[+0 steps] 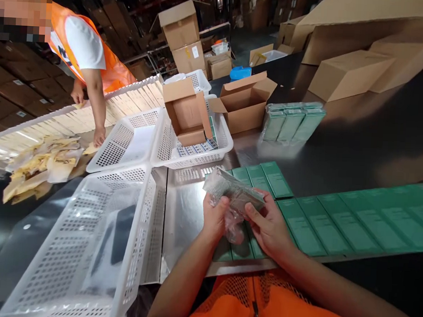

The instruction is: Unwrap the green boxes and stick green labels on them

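Both hands, left hand (pixel 214 218) and right hand (pixel 269 226), grip a plastic-wrapped packet (pixel 235 194); best keep it steady above the green boxes (pixel 336 222).

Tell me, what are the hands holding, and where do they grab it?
Both hands hold one clear plastic packet. The left hand pinches its lower left side, and the right hand grips its right end. The loose lower part hangs between them.

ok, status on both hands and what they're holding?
Left hand and right hand both gripping a clear-wrapped packet. Held over the row of green boxes. White basket to the left, not touching.
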The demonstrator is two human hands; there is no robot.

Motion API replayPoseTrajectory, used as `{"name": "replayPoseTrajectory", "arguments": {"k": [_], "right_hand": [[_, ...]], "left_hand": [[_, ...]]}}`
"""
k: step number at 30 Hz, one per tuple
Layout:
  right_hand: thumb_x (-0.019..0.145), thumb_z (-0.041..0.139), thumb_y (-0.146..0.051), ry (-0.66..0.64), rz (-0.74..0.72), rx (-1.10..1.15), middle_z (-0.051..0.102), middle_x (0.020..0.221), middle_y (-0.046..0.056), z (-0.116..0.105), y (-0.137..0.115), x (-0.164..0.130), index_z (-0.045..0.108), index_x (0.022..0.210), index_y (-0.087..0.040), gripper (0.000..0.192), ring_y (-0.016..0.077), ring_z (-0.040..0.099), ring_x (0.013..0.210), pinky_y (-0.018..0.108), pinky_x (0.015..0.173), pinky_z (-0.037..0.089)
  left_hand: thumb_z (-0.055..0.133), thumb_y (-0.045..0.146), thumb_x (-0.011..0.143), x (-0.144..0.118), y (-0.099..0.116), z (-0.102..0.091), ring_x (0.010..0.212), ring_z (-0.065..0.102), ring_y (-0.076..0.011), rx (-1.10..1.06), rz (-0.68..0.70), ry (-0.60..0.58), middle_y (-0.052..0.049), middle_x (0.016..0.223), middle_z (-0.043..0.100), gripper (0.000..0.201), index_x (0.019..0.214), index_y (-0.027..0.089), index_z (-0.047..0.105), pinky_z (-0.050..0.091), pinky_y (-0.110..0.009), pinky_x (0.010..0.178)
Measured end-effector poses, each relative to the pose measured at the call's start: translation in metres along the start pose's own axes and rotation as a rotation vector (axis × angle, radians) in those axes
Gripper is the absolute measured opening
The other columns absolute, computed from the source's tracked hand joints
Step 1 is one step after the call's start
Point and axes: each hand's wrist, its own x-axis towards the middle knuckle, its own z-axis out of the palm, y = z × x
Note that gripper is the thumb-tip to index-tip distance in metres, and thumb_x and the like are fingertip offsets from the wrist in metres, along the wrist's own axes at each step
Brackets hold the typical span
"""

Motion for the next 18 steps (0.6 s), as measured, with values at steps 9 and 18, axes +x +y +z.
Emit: {"name": "replayPoseTrajectory", "arguments": {"k": [9,18], "right_hand": [[0.055,0.1,-0.045,0.043,0.098,-0.004,0.072,0.098,-0.001,-0.013,-0.007,0.002,0.064,0.097,-0.026,0.059,0.0183,0.068,0.093,0.033,0.082,0.062],[0.057,0.099,-0.046,0.074,-0.036,-0.034,0.069,0.102,-0.002,-0.016,-0.027,0.005,0.063,0.102,-0.029,0.059,0.0182,0.067,0.091,0.029,0.075,0.063]], "left_hand": [[0.079,0.041,0.082,0.019,0.04,-0.025,0.087,0.073,-0.0202,0.526,0.564,0.124,-0.006,0.089,0.077,0.023,0.071,0.021,0.074,0.055,-0.036,0.085],[0.075,0.065,0.077,0.011,0.037,-0.02,0.059,0.052,-0.0132,0.427,0.434,0.057,0.002,0.06,0.057,0.049,0.063,0.023,0.054,0.044,-0.027,0.061]]}}
